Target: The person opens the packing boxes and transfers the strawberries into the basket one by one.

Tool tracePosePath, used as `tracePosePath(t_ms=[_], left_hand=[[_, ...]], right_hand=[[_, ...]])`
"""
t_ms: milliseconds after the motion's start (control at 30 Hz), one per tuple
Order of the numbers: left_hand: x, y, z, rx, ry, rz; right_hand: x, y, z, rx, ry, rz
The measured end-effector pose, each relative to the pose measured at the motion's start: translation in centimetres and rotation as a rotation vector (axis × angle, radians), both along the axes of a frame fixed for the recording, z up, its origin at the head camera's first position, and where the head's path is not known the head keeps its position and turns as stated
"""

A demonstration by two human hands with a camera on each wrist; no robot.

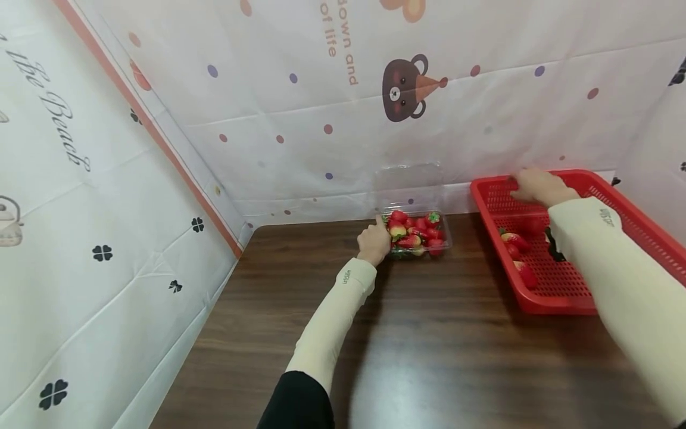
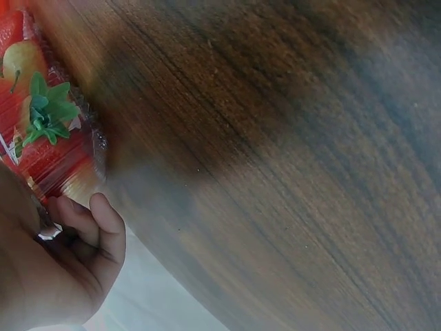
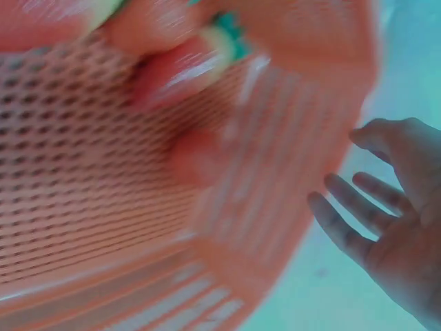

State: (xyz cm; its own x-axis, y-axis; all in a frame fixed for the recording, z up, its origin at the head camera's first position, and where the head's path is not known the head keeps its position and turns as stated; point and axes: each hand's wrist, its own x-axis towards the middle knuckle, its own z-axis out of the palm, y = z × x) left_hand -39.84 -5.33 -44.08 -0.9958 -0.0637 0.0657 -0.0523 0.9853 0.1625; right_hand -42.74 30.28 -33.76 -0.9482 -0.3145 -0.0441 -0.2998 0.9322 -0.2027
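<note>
Left hand (image 1: 373,241), fingers curled, thumb up, touching the left side of the clear strawberry box (image 1: 419,233) near the far edge of the tabletop (image 1: 429,351); right hand (image 1: 538,186), fingers spread and holding nothing, over the far rim of the red basket (image 1: 563,292) at the right edge; loose strawberries (image 1: 515,241) inside.

The left grip (image 1: 374,241) rests against the left edge of a clear plastic clamshell box (image 1: 418,235) of red strawberries, its lid raised behind. Well to its right, the right grip (image 1: 538,186) lies over the far rim of a red perforated plastic basket (image 1: 557,292) holding loose strawberries (image 1: 515,241), nearer than that grip, on the dark wooden tabletop (image 1: 429,345).
</note>
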Motion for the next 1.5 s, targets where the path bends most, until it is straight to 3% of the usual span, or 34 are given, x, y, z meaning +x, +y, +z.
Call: tracePosePath(t_ms=[167,333,567,700,867,1067,1367,1500], left_hand=[[0.1,0.2,-0.1,-0.008,0.001,0.005],[0.2,0.2,0.0,-0.003,-0.009,0.010],[0.1,0.3,0.2,0.011,0.015,-0.002],[0.3,0.4,-0.1,-0.001,0.028,-0.011],[0.6,0.4,-0.5,0.001,0.050,-0.011],[0.4,0.3,-0.2,0.015,0.077,-0.007],[0.2,0.5,-0.3,-0.003,0.020,-0.013],[0.2,0.5,-0.2,-0.001,0.017,0.001]], right_hand=[[-0.5,-5.1,2.5,-0.020,0.117,0.083],[0.1,-11.1,3.4,-0.001,0.146,0.207],[2.0,-17.7,1.5,-0.042,0.043,0.303],[2.9,-20.0,-0.5,-0.060,-0.012,0.290],[3.6,-21.5,-2.4,-0.026,-0.035,0.237],[3.8,-21.8,-2.8,-0.018,-0.032,0.173],[3.4,-21.3,-3.3,0.011,-0.038,0.194],[2.3,-20.9,-4.1,0.038,-0.013,0.189]])
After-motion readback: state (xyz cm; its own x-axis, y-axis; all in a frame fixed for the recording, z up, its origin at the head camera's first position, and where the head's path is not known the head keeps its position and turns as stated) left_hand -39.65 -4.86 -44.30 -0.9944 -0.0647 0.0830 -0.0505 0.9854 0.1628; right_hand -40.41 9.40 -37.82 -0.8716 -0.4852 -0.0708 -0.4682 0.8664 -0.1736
